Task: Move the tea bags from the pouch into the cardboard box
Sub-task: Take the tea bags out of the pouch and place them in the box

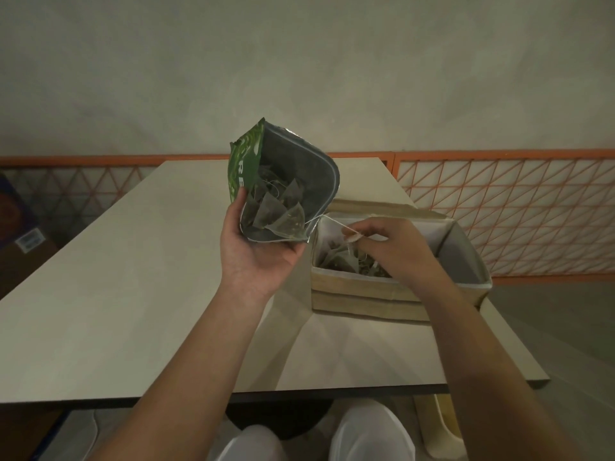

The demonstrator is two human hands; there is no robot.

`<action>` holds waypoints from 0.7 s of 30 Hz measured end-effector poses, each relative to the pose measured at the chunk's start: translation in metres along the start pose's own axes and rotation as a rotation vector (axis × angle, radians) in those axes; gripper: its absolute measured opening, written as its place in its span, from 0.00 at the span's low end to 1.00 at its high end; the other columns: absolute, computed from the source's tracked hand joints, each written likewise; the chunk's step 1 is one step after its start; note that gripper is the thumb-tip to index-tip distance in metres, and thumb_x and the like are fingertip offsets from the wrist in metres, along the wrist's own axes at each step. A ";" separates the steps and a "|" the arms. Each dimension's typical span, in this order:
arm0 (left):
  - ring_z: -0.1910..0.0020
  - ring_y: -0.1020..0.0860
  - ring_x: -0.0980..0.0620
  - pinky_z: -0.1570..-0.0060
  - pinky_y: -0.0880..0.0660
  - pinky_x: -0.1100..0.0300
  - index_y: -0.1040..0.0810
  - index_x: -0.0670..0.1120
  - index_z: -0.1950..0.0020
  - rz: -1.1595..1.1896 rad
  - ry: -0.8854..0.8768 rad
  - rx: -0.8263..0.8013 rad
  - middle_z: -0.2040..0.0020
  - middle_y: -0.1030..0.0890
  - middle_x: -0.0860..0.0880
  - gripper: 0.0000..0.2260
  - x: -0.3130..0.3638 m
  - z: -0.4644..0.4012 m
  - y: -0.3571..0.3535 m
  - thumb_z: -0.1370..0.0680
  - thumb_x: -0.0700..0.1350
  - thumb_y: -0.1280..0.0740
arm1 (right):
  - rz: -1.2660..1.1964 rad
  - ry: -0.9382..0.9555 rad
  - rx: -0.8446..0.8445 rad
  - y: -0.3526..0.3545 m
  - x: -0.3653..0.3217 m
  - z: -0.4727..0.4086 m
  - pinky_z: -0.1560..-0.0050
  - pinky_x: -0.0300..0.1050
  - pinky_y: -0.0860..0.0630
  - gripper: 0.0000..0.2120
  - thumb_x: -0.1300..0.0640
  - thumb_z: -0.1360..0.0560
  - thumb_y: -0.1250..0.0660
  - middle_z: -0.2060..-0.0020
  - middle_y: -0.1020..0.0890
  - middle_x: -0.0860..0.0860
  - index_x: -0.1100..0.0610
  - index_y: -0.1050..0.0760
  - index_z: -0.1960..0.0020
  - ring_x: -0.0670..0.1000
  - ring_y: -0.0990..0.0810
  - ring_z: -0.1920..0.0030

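Observation:
My left hand (256, 247) holds a green foil pouch (283, 181) tipped with its open mouth toward me, above the table. Several pyramid tea bags (279, 211) lie inside it, one at the lip. My right hand (389, 247) hovers over the open cardboard box (366, 301) and pinches a tea bag string (332, 222) that runs taut back to the bag at the pouch's lip. More tea bags (346, 261) lie in the box, partly hidden by my right hand.
The beige table (133, 294) stretches left and ahead; its near edge is just above my knees. An orange lattice railing (515, 211) runs behind the table. A dark box (20, 234) sits on the floor at far left.

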State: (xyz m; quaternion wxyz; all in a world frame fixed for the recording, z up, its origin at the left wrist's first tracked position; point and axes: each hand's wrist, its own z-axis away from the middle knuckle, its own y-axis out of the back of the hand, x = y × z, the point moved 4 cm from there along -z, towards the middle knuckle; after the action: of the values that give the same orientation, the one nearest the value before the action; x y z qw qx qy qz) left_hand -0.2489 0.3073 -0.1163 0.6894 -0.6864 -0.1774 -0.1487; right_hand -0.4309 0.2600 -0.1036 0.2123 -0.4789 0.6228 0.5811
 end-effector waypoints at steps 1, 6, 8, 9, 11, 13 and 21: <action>0.34 0.22 0.39 0.48 0.18 0.51 0.23 0.49 0.28 -0.002 -0.001 -0.004 0.30 0.22 0.40 0.25 0.000 0.000 0.000 0.22 0.59 0.35 | -0.018 0.001 0.013 0.001 0.000 0.001 0.60 0.28 0.31 0.07 0.56 0.25 0.29 0.56 0.17 0.42 0.45 0.17 0.51 0.38 0.21 0.54; 0.33 0.23 0.38 0.49 0.18 0.51 0.24 0.49 0.27 -0.006 0.006 -0.016 0.29 0.23 0.40 0.27 -0.002 0.000 0.001 0.23 0.59 0.34 | -0.114 0.008 0.007 0.009 -0.006 0.007 0.66 0.25 0.31 0.06 0.56 0.28 0.26 0.61 0.17 0.47 0.49 0.18 0.51 0.35 0.22 0.65; 0.31 0.24 0.39 0.48 0.18 0.51 0.25 0.50 0.26 -0.008 0.006 -0.021 0.28 0.24 0.40 0.27 -0.002 -0.001 0.001 0.23 0.59 0.34 | -0.146 -0.004 0.012 0.013 -0.007 0.008 0.64 0.28 0.29 0.09 0.55 0.29 0.24 0.64 0.17 0.46 0.50 0.20 0.50 0.37 0.21 0.67; 0.30 0.25 0.39 0.48 0.18 0.51 0.25 0.50 0.26 -0.009 0.005 -0.026 0.28 0.24 0.40 0.27 -0.001 -0.002 0.002 0.23 0.59 0.34 | -0.155 -0.003 0.028 0.015 -0.007 0.008 0.62 0.32 0.27 0.11 0.55 0.31 0.23 0.64 0.17 0.46 0.50 0.20 0.50 0.39 0.21 0.67; 0.29 0.25 0.39 0.47 0.19 0.51 0.26 0.50 0.26 -0.011 0.005 -0.030 0.28 0.24 0.40 0.27 -0.001 -0.002 0.002 0.22 0.59 0.35 | -0.157 0.004 0.067 0.019 -0.007 0.008 0.60 0.38 0.25 0.11 0.54 0.32 0.22 0.63 0.16 0.48 0.52 0.20 0.53 0.45 0.20 0.66; 0.30 0.24 0.39 0.47 0.19 0.51 0.26 0.50 0.26 -0.014 0.005 -0.027 0.28 0.24 0.40 0.27 -0.002 -0.003 0.002 0.22 0.59 0.35 | -0.170 0.006 0.088 0.022 -0.008 0.008 0.60 0.40 0.25 0.10 0.53 0.33 0.22 0.62 0.15 0.49 0.53 0.19 0.55 0.48 0.21 0.66; 0.30 0.25 0.39 0.47 0.19 0.51 0.25 0.50 0.26 -0.004 0.007 -0.021 0.28 0.24 0.40 0.27 -0.003 -0.003 0.002 0.23 0.59 0.34 | -0.154 -0.001 0.064 0.026 -0.007 0.009 0.71 0.27 0.32 0.09 0.57 0.26 0.28 0.63 0.16 0.44 0.52 0.16 0.46 0.35 0.26 0.74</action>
State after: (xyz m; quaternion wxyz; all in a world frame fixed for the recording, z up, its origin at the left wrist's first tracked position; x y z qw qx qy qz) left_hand -0.2505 0.3042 -0.1197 0.6825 -0.6927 -0.1749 -0.1542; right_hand -0.4526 0.2673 -0.0866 0.2720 -0.5182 0.6022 0.5430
